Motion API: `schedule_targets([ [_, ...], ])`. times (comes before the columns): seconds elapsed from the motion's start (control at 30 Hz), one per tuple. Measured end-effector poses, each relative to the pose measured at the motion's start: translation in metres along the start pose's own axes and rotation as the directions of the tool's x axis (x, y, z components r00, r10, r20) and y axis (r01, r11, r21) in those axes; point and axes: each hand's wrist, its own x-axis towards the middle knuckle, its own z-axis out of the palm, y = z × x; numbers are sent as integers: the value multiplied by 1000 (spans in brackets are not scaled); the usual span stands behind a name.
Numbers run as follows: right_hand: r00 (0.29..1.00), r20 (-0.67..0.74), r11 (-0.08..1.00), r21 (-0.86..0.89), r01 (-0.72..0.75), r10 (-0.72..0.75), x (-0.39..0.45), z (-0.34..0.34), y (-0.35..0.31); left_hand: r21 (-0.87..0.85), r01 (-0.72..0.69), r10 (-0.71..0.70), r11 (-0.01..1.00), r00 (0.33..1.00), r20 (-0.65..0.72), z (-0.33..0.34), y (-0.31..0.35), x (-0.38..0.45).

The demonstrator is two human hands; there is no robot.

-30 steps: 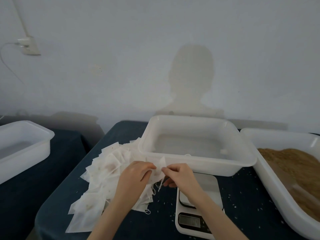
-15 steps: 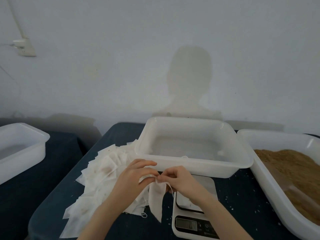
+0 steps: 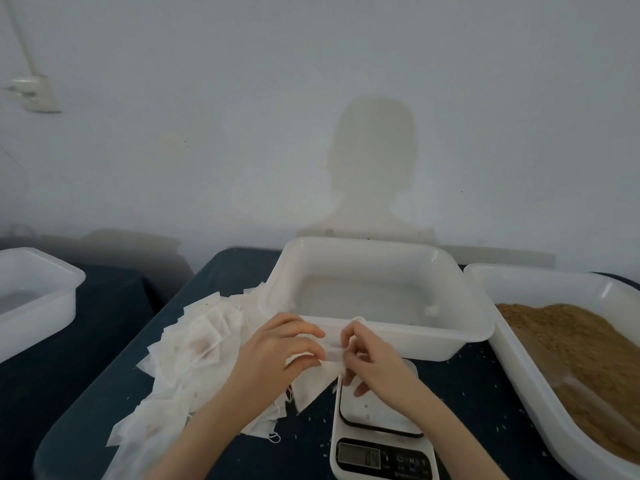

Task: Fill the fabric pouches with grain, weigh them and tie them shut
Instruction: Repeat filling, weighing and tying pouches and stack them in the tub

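Pouch pile [image 3: 194,355] left of scale [image 3: 379,431], empty tub [image 3: 377,337] behind, grain tub [image 3: 512,362] right.

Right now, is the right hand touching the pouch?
Touching. The head view shows the right hand pinching the pouch at its top edge.

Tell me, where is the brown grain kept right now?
The brown grain lies heaped in the white tub at the table's right edge, just right of the middle tub and the scale.

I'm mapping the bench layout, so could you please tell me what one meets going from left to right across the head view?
Small white tub → pile of empty pouches → left hand → right hand → white tray of brown grain.
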Motion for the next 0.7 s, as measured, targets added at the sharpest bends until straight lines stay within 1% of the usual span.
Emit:
schedule_targets([
  [0.07, 998, 28, 958, -279, 69, -64, -1, -7, -3, -13, 45, -43, 999, 993, 109, 2, 1, 5],
  [0.13, 994, 48, 849, -516, 112, -101, 0, -13, -4, -35, 74, -66, 997, 980, 188, 7, 5, 8],
  [0.17, 992, 37, 807, -579, 119, -120, 0, -15, -4, -51, 80, -67, 996, 976, 209, 10, 8, 10],
  [0.2, 991, 18, 790, -601, 119, -136, 0, -17, -5, -76, 84, -66, 994, 973, 221, 13, 11, 12],
  [0.3, 987, -24, 812, -572, 117, -158, -4, -22, -3, -165, 112, -70, 980, 967, 244, 20, 20, 17],
  [0.4, 988, -47, 872, -478, 109, -150, -10, -30, 0, -214, 138, -80, 967, 963, 258, 25, 25, 23],
  [0.47, 988, -46, 877, -468, 107, -145, -11, -35, 1, -288, 156, -81, 945, 963, 256, 27, 28, 27],
  [0.6, 989, -71, 874, -479, 78, -127, -13, -45, 2, -465, 242, -130, 852, 957, 259, 37, 33, 27],
  [0.7, 988, -79, 880, -468, 80, -132, -17, -58, 1, -537, 310, -135, 784, 931, 339, 43, 32, 25],
])
